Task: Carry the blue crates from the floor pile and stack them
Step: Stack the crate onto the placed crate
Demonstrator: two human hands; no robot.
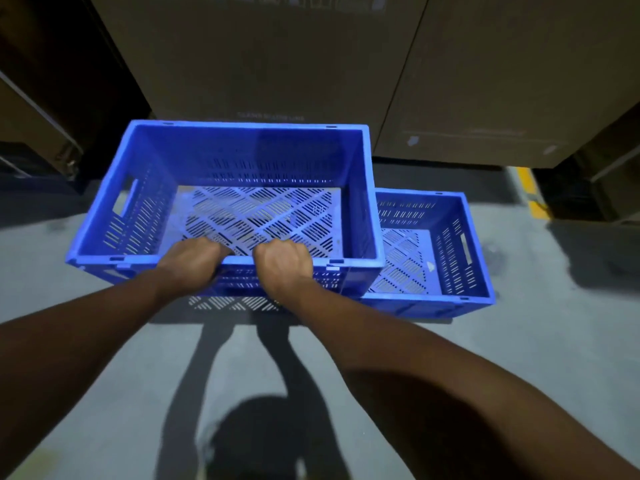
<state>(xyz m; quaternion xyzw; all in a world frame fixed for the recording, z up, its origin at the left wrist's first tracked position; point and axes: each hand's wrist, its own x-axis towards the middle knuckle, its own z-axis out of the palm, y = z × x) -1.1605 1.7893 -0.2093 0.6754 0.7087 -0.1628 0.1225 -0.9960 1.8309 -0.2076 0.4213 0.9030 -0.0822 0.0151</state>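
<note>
Both hands clamp the near rim of a blue crate [242, 161] — left hand [188, 259] and right hand [284, 263] side by side, fingers curled over the edge — while a second crate [450, 258] sits on the grey floor [104, 358] just right of the right hand, partly under the held one.

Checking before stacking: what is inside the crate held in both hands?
Only its slotted floor shows inside the held crate; left hand and right hand cover the near edge.

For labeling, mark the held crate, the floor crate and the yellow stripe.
held crate [242, 152], head view, far inner wall.
floor crate [454, 258], head view, right inner wall.
yellow stripe [530, 192], head view, middle.
</note>
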